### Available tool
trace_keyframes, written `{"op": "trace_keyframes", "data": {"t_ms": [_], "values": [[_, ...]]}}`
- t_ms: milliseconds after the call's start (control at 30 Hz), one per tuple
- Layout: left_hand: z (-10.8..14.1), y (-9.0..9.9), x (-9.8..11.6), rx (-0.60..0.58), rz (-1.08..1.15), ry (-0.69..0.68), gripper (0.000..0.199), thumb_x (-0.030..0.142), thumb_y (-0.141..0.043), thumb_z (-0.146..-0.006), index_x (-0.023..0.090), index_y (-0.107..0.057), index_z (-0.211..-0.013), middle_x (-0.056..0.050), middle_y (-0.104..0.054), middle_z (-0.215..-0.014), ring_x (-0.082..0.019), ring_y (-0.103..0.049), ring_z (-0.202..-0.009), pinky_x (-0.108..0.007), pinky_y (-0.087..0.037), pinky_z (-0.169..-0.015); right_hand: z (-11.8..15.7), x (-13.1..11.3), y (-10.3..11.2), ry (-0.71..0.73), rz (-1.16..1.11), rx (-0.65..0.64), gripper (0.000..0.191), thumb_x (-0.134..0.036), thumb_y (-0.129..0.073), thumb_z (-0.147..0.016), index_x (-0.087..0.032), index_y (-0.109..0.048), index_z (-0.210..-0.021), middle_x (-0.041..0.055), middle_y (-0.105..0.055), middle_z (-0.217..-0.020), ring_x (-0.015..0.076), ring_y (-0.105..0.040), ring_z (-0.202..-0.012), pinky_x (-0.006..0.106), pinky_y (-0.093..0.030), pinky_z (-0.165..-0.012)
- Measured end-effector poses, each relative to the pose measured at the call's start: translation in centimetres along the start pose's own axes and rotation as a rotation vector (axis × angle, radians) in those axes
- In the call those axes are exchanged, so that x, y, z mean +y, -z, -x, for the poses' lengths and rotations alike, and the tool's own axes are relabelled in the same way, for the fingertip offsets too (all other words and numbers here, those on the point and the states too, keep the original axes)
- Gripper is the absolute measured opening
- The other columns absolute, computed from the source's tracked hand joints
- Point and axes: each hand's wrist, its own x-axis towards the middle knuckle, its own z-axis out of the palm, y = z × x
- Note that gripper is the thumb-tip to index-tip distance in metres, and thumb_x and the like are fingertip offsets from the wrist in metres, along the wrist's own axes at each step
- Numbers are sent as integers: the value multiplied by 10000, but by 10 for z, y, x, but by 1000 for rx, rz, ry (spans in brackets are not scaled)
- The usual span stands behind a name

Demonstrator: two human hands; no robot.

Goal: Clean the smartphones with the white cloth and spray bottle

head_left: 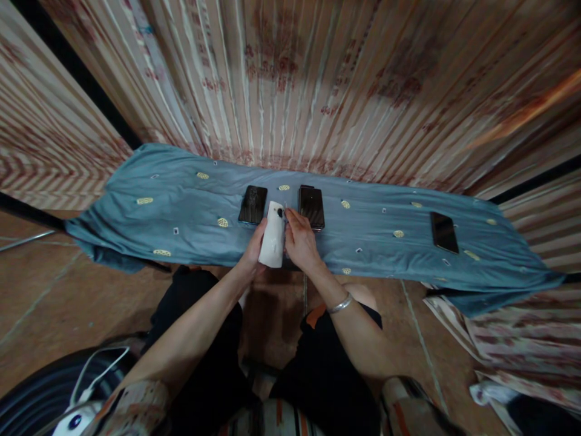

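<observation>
A white smartphone (272, 239) is tilted up above the cloth, its back with a dark camera spot facing me. My left hand (255, 248) is closed around its left side and lower part. At the phone's upper right edge, the fingers of my right hand (300, 239) are pinched together; whatever may be between them is too small to make out. A black phone (253, 204) lies just left of the white one. To the right, partly behind my right hand, there is a stack of dark phones (311, 206).
Blue patterned cloth (376, 242) covers the narrow bench. Farther right on it lies another dark phone (444, 232). A pleated curtain (290, 91) hangs right behind. Black frame bars (86, 79) stand at the sides. A white device with a cable (79, 418) is at lower left.
</observation>
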Motion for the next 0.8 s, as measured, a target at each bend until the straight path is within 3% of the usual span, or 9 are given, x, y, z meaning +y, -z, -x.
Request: {"op": "trace_keyframes", "data": {"t_ms": [167, 333, 600, 800], "values": [[1, -2, 3, 22, 10, -29, 395, 347, -440, -1031, 114, -703, -1212, -43, -770, -762, -180, -730, -684, -270, -597, -756, 3, -3, -1, -5, -21, -17, 485, -140, -373, -972, -121, -584, -1408, 175, -611, -1439, 270, -556, -1346, 506, -436, -1179], [1, -2, 6, 4, 19, -42, 416, 354, -417, -1039, 99, -693, -1219, -67, -793, -841, -207, -765, -853, -275, -594, -854, 5, -7, -2, 7, -51, -78, 476, -140, -367, -971, -63, -589, -1386, 230, -579, -1463, 299, -551, -1356, 527, -425, -1181], [6, -4, 4, -32, -47, 21, 437, 383, -375, -1050, 109, -662, -1234, -45, -762, -733, -166, -715, -603, -254, -591, -617, 0, 8, -5, -72, -81, 16, 427, -183, -395, -996, -132, -623, -1354, 160, -646, -1394, 250, -587, -1315, 458, -445, -1176], [-2, 7, -2, -104, -95, 34, 442, 419, -419, -1029, 119, -645, -1261, -26, -719, -669, -159, -639, -494, -267, -538, -497, -3, 9, 1, -52, -111, 15, 414, -192, -400, -998, -154, -637, -1336, 158, -661, -1372, 271, -591, -1304, 502, -444, -1164]]}}
